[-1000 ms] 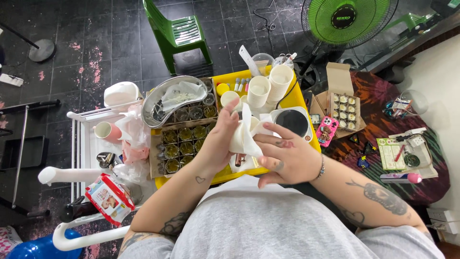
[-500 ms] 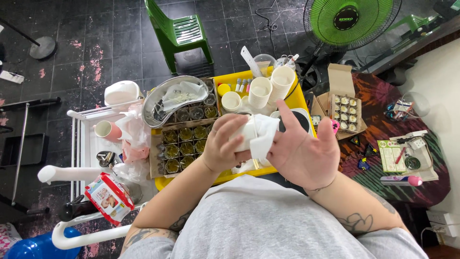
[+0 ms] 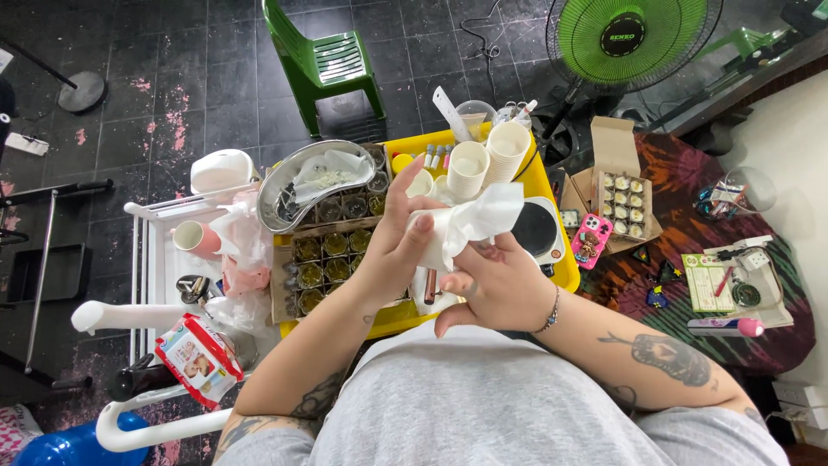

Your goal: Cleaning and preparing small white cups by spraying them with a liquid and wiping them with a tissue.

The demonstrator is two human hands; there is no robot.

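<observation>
Both hands meet above the yellow tray [image 3: 552, 185]: left hand [image 3: 398, 246] and right hand [image 3: 493, 285] clutch a crumpled white tissue [image 3: 470, 223], fingers curled around it.

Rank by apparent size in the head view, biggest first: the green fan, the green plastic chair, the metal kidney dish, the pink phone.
1. Green fan, though the frame cuts it off.
2. Green plastic chair, also cut off; close to the fan, so this order is unsure.
3. Metal kidney dish.
4. Pink phone, clearly smallest.
</observation>
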